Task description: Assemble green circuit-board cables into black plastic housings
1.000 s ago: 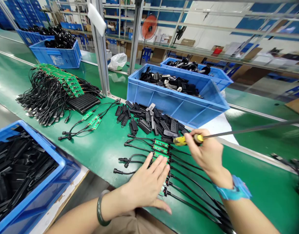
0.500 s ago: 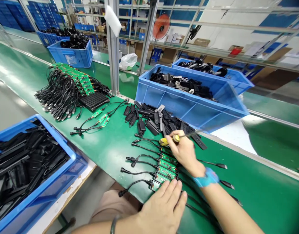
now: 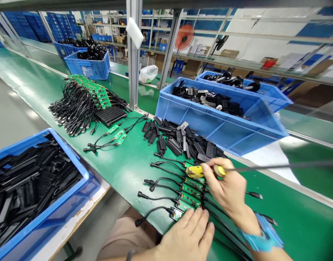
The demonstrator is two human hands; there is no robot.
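- Far left, a blue crate [image 3: 83, 174] full of black plastic parts sits at the near edge of the desk [image 3: 128, 163], well apart from both hands.
- Behind it, a cable bundle [image 3: 74, 105] with green boards fanned on top lies untouched.
- Centre now: the row of green boards [image 3: 190, 189] runs from the far side toward the person. Each board lies crosswise, with black leads trailing off to left and right.
- The left hand [image 3: 186, 237] comes in from the near edge, palm down. Its fingers [image 3: 196, 217] are flat and spread, gripping nothing and pressing on the nearest board and its leads.
- Just beyond, the yellow-handled tool [image 3: 195, 171] lies nearly level, long axis left to right. Its free end pokes left over the far end of the row, so the boards sit below and nearer than that end.
- The right hand [image 3: 226, 186] is the one on the tool, fingers [image 3: 209, 169] curled shut round the handle.
- Off right, a thin dark line [image 3: 277, 166] leaves the handle toward the frame edge. It is blurred, so it may be a shaft or a cord.
- Behind the hands, loose black housings [image 3: 182, 139] lie before a blue bin [image 3: 220, 125].
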